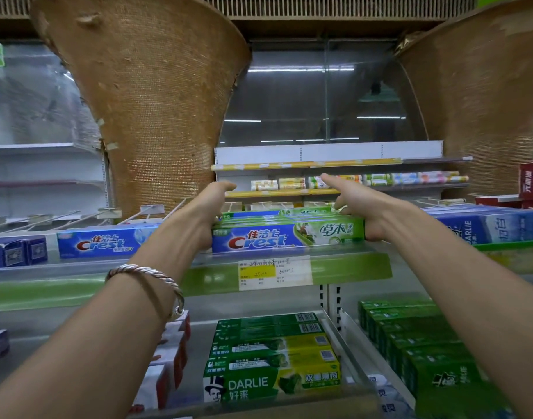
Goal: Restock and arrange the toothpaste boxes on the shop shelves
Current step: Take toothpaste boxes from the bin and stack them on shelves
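1. Squaring up the row on the upper shelf (352,267) is judged to be the step in hand. The green toothpaste boxes (289,238) lie on that shelf, just behind its green edge strip.
2. The row is clamped from both ends. The left hand (205,220) is curled on the left end and the right hand (360,208) on the right end. Each grip is closed on the boxes, with a forefinger stretched out along the side of the row.
3. Even pressure should be kept from both ends so that no box slides out of line, and the printed fronts should be brought flush with the shelf edge.
4. About five green boxes can be made out in the held row, the rear ones only as edges.
5. One blue toothpaste box (105,241) is seen to the left.
6. On the lower shelf (198,328), five boxes are counted in the green-and-yellow row (271,358). Roughly seven are counted in the dark green row (410,337), which is blurred.
7. One price label (274,272) and one bracelet (147,273), on the left wrist, are seen.
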Motion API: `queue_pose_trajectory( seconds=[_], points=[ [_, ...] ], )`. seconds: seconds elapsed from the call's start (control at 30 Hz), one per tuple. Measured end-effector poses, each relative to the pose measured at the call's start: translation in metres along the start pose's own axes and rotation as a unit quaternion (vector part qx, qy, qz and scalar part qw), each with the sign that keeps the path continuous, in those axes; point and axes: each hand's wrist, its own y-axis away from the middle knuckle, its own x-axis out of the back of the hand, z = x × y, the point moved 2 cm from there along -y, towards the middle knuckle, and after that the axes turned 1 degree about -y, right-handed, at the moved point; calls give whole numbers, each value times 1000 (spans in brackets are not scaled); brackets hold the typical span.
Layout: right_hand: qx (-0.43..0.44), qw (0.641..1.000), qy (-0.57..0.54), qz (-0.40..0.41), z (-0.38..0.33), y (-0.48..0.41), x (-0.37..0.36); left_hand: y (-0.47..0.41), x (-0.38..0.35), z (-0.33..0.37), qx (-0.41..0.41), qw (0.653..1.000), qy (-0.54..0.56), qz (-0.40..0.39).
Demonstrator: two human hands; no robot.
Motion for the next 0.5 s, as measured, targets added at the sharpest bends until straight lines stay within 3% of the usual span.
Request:
queue_pose_trajectory(
  seconds=[0.17,0.23,0.37,0.43,0.5],
  points=[
    [10,1000,-1,14,0,-1,-8,0,-2,1,-12,1000,-2,-4],
    [29,997,11,67,-2,3,-8,-1,0,2,-35,999,2,17],
    [215,952,-9,220,-22,33,-9,11,1,9,-238,965,-12,111],
    [288,934,-64,203,-31,56,-25,37,-5,6,-345,933,18,100],
    [321,925,-122,164,-34,77,-47,61,-9,-2,-398,913,59,62]
  ],
)
